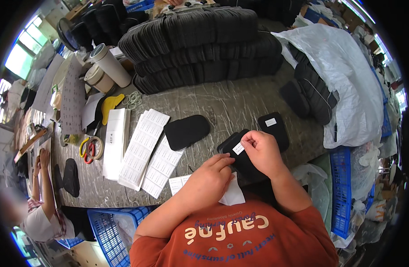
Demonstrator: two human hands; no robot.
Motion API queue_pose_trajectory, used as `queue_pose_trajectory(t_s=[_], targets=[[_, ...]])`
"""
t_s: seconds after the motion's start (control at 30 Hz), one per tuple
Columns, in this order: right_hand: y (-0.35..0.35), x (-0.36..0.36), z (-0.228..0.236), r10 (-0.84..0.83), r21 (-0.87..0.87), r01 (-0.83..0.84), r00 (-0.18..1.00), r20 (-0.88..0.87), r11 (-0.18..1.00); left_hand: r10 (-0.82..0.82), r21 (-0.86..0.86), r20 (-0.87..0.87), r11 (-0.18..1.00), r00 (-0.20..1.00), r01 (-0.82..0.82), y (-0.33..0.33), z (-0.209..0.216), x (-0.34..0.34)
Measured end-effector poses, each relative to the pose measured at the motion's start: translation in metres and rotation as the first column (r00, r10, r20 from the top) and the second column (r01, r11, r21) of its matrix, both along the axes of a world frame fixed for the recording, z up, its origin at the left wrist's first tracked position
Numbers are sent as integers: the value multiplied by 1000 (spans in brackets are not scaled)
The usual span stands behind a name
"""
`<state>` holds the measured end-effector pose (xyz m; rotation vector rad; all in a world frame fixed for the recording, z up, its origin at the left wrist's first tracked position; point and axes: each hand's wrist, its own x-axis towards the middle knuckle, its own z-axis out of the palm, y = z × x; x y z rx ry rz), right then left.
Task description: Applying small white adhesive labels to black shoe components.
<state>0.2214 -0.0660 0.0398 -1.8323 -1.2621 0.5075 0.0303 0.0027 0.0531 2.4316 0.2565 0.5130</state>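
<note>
Near the table's front edge lies a small pile of black rounded pads point(247, 165), shaped like insoles. On the top pad is a small white label point(238, 148), its right end between the pinched fingertips of my right hand point(262, 151). My left hand point(214, 175) is curled, its fingertips at the pad's left edge. A white label sheet point(233, 194) shows on both sides of that hand, seemingly gripped under the palm; the fingers' undersides are hidden. Another black pad point(274, 127) bearing a white label lies just beyond my right hand. One unlabelled black pad point(186, 132) lies farther left.
Stacked label sheets point(144, 147) lie to the left, beside scissors point(85, 150), a tape roll point(96, 148) and a white tumbler point(110, 65). Long rows of black pads point(200, 40) stand at the back. A white plastic bag point(342, 75) sits right. Another person works at far left.
</note>
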Motion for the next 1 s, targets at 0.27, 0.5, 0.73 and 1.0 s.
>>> queue_pose_trajectory(t_s=[0.27, 0.5, 0.73, 1.0], targets=[[-1, 1, -2, 0, 19, 1, 1000, -24, 1000, -6, 155, -120, 988, 993, 25, 0, 2, 9], [1, -4, 10, -62, -53, 81, 958, 281, 995, 8, 202, -156, 979, 988, 24, -1, 4, 11], [4, 10, -12, -85, 204, -1, 907, 413, 979, -5, 111, -187, 994, 982, 26, 1, 3, 17], [-2, 80, -2, -310, 61, 305, 945, 105, 950, 29, -251, 15, 968, 999, -24, 12, -4, -1]])
